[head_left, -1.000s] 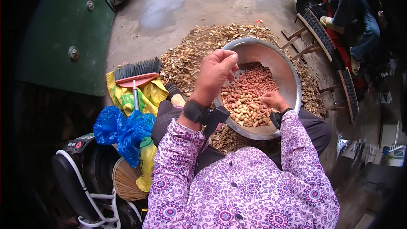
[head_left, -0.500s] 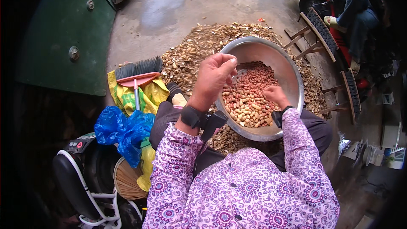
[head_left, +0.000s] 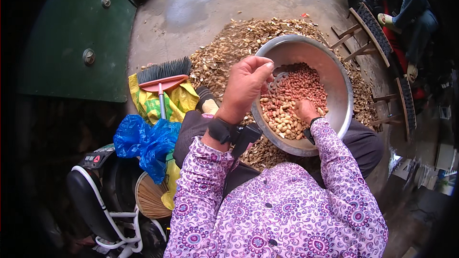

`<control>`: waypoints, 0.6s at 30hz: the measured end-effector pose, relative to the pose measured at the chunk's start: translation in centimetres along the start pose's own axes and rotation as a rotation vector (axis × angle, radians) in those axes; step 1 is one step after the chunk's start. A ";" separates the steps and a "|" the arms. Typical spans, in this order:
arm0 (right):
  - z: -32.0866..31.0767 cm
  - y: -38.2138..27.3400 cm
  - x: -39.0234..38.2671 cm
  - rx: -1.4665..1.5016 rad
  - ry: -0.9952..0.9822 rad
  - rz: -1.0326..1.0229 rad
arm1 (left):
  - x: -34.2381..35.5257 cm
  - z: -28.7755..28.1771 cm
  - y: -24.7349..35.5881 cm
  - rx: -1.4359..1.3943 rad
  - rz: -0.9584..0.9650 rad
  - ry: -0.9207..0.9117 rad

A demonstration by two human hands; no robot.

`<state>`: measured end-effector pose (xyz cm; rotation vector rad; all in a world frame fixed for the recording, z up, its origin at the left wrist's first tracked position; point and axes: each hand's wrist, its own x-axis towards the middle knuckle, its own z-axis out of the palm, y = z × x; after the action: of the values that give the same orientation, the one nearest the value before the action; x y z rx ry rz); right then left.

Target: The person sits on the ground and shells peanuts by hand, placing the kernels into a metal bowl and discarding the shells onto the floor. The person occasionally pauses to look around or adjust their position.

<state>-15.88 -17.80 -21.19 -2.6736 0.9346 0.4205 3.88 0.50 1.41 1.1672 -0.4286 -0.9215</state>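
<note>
Digging in now: the right hand (head_left: 306,111) has dropped a bit lower and further left into the wide silver metal bowl (head_left: 337,86), so it's right in among the tan unshelled peanuts (head_left: 287,124) instead of hovering nearer the right side. Looks to me like that hand is on the picking end of the work. The left hand (head_left: 248,83) has pretty much stayed put, raised over the bowl's left rim, fingers curled and thumb up against the forefinger. Can't tell if anything's pinched in there, and the right fingertips are buried in peanuts, so no call on those either. The two hands are apart, with peanuts showing between them.

Layout-wise, the tan ones sit on the near side of the bowl and the small reddish kernels (head_left: 308,81) fill the far side. Edges to watch: the right forearm crosses the near rim, and the left hand hangs about where the left rim curves. I'd say the roomiest bit is the far right, where bare metal wall shows above the kernels. Outside, a big heap of broken tan shells (head_left: 229,48) spreads around the bowl, and a pink-headed broom with dark bristles (head_left: 165,74) lies off to the left.
</note>
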 end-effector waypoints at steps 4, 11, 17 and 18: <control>-4.1 -1.4 -1.0 0.150 -0.090 -0.101 | -0.3 -0.3 0.0 -0.004 -0.009 0.009; -6.4 -5.6 -4.4 0.466 -0.586 -0.280 | 0.0 0.0 0.1 -0.004 -0.004 -0.014; -3.7 -6.9 -4.9 0.144 -0.628 -0.344 | 0.1 0.0 0.1 0.004 0.004 -0.009; -3.6 -7.0 -4.9 0.145 -0.588 -0.370 | 0.1 -0.1 0.0 0.005 0.004 -0.008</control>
<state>-14.47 -11.04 -14.95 -2.3021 0.2791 0.9339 3.98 0.48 1.39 1.1667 -0.4396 -0.9224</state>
